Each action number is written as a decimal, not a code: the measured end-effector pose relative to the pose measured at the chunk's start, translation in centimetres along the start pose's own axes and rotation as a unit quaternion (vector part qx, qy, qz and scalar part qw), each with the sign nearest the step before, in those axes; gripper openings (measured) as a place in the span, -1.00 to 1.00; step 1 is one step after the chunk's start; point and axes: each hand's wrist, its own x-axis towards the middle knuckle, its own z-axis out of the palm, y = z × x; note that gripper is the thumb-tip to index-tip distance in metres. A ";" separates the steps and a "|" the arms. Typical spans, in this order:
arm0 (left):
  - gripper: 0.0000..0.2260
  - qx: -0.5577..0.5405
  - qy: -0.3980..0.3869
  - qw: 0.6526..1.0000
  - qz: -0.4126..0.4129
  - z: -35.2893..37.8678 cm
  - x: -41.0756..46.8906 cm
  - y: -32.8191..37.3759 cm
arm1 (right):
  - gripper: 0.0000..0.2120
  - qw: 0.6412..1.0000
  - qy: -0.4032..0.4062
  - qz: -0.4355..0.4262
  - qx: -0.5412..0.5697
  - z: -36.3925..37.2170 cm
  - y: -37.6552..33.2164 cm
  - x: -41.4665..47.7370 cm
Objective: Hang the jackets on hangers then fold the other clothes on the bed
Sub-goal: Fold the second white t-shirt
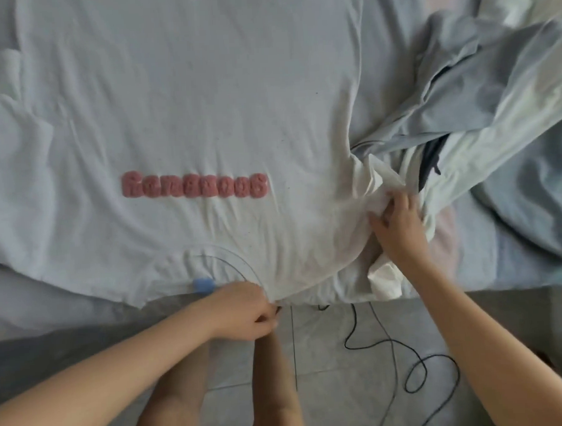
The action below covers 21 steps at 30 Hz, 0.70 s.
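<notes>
A white T-shirt (pixel 179 120) with raised pink lettering lies spread flat on the bed, its collar toward me at the bed's near edge. My left hand (pixel 245 311) pinches the shoulder seam beside the collar, next to a blue neck label (pixel 204 285). My right hand (pixel 399 223) grips the bunched right sleeve (pixel 378 182) of the shirt. The other sleeve (pixel 9 137) lies out flat at the left.
A crumpled pale blue garment (pixel 467 85) is heaped on the bed at the right, against the shirt's side. The bed's near edge (pixel 470 290) runs across the frame. Below it are grey floor tiles, a black cable (pixel 412 377) and my legs.
</notes>
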 end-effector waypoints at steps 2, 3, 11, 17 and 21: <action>-0.74 -0.047 0.066 0.995 -0.055 -1.4 1.4 1.1 | -0.46 0.990 0.050 0.091 0.096 -1.3 0.8 0.5; -0.79 -0.085 0.125 0.986 -0.076 -2.0 2.3 1.4 | -0.41 0.988 0.039 0.108 0.099 -1.5 1.2 0.9; -0.80 -0.488 0.328 0.800 -0.116 -6.2 9.6 3.2 | -0.38 0.963 0.007 0.170 0.211 -0.6 0.8 3.9; -0.72 -0.504 0.307 0.798 -0.117 -8.0 12.5 4.9 | -0.55 0.996 -0.049 0.027 -0.063 -0.4 0.4 3.9; -0.68 -0.428 0.286 0.851 -0.107 -8.2 12.8 4.8 | -0.75 0.965 0.006 0.106 0.239 -1.9 0.5 3.2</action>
